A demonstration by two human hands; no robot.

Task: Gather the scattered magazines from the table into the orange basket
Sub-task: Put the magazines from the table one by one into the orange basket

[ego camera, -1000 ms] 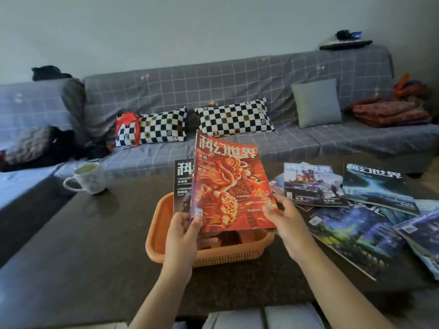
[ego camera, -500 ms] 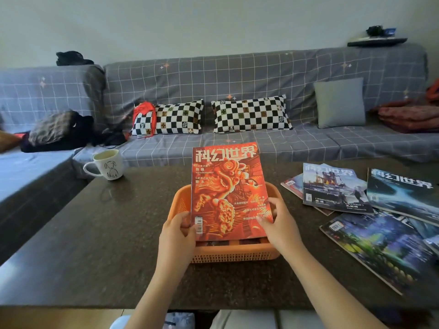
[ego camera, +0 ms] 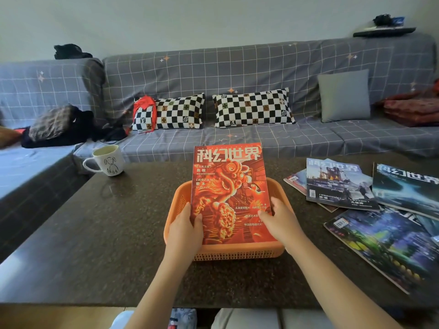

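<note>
So both hands are on the red magazine [ego camera: 229, 193] right now; left hand [ego camera: 186, 227] has its grip on the lower left edge with the thumb over the cover, right hand [ego camera: 281, 220] grips the lower right edge the same way; the magazine sits over the orange basket [ego camera: 237, 254], near end low at the front rim, far end tilted up past the back rim; can't tell what's under it in there.

The table [ego camera: 95, 233] is a dark speckled stone-looking slab, kinda glossy; a white mug [ego camera: 108, 160] with a little dog doodle stands at the far left corner, well apart from the basket; off to the right there's a loose overlapping pile of magazines [ego camera: 370, 200], mostly blue and dark covers.

Behind it all runs a sofa [ego camera: 237, 74] under a grey grid-pattern cover; two checkered pillows [ego camera: 213, 110], a plain grey cushion [ego camera: 344, 96], dark clothes [ego camera: 57, 127] heaped at the left end; pale bare wall above.
</note>
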